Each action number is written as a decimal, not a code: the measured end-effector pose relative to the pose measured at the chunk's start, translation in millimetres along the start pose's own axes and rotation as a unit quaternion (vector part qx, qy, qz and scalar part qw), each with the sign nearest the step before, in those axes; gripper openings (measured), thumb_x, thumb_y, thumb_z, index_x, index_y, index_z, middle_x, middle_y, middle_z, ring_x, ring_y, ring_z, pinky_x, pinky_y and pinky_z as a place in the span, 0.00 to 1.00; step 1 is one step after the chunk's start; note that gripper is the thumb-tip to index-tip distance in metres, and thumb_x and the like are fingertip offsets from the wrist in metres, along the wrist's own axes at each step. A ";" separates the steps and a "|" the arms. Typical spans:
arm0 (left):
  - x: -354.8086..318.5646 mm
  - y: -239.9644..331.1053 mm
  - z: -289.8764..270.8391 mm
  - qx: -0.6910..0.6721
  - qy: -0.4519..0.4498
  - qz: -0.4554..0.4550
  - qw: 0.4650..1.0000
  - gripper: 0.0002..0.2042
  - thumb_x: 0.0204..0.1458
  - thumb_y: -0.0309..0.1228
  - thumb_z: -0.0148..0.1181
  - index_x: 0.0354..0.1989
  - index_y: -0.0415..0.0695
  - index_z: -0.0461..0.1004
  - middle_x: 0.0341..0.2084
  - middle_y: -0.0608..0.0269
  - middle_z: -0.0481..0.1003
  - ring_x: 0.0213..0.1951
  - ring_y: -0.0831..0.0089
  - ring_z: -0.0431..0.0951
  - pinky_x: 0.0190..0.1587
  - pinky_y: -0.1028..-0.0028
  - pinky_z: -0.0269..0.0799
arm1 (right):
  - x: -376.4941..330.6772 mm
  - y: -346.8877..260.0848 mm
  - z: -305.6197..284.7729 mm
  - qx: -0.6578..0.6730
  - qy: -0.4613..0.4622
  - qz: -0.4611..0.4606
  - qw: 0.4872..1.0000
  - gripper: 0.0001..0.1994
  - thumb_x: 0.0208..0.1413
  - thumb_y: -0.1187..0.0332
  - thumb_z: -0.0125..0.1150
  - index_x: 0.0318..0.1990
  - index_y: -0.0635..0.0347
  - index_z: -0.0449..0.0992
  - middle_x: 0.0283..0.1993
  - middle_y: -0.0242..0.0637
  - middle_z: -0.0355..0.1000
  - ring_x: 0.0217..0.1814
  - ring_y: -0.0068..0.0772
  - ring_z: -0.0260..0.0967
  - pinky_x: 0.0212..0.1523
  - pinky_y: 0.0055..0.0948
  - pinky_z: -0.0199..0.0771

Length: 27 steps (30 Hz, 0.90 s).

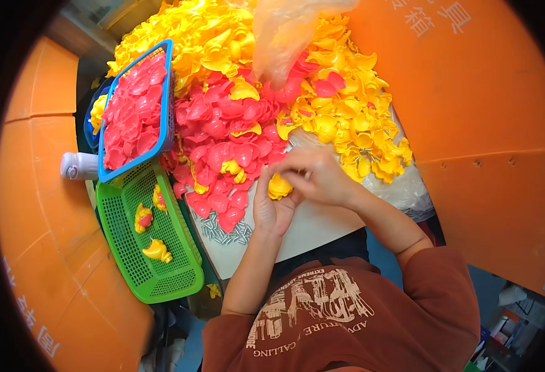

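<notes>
1 small piece (pixel 279 186): bright yellow, glossy, rounded, in left fingers (pixel 262 190).

The single wide fisheye view looks steeply down from the person's head, over the brown shirt (pixel 359 313), toward the tabletop (pixel 313 230) beyond. It is close enough to set the left hand (pixel 272 208) and right hand (pixel 316 173) mid-frame. Orange panels (pixel 483 80) bend toward its rim; the lower-right clutter (pixel 511 328) is probably too dim to identify.
</notes>
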State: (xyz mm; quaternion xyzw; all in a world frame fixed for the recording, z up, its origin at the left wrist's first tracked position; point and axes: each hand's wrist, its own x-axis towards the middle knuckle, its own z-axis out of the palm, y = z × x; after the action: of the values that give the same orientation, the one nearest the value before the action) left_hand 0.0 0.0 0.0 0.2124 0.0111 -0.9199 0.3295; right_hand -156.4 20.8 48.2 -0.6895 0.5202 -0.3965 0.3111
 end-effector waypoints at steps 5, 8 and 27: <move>-10.9 -23.5 -0.4 0.093 0.113 0.061 0.987 0.12 0.54 0.30 0.55 0.46 0.44 0.66 0.41 0.56 0.72 0.43 0.61 0.75 0.44 0.64 0.75 | -17.4 2.5 -25.6 -0.316 0.004 0.227 0.921 0.13 0.45 0.71 0.60 0.41 0.59 0.74 0.34 0.43 0.71 0.36 0.46 0.72 0.35 0.39 0.73; -13.8 -26.8 -5.0 0.117 0.120 0.043 0.985 0.12 0.55 0.28 0.54 0.47 0.44 0.65 0.41 0.56 0.72 0.44 0.61 0.75 0.45 0.65 0.75 | -30.3 37.1 -6.8 -0.374 -0.008 0.205 0.904 0.12 0.45 0.70 0.61 0.39 0.59 0.74 0.32 0.44 0.70 0.33 0.48 0.71 0.32 0.38 0.73; 3.6 -15.1 13.4 0.030 0.097 -0.011 0.995 0.13 0.52 0.38 0.59 0.43 0.49 0.68 0.36 0.62 0.72 0.37 0.67 0.75 0.33 0.70 0.73 | 4.8 49.1 -41.3 -0.365 0.072 0.118 0.921 0.14 0.39 0.74 0.58 0.38 0.61 0.72 0.35 0.43 0.71 0.41 0.44 0.66 0.42 0.39 0.68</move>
State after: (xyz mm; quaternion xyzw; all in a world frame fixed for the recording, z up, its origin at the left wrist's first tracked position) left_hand -16.8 7.5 9.0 0.3101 0.0181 -0.8985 0.3101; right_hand -214.7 2.5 28.2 -0.6583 0.7275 -0.1883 0.0447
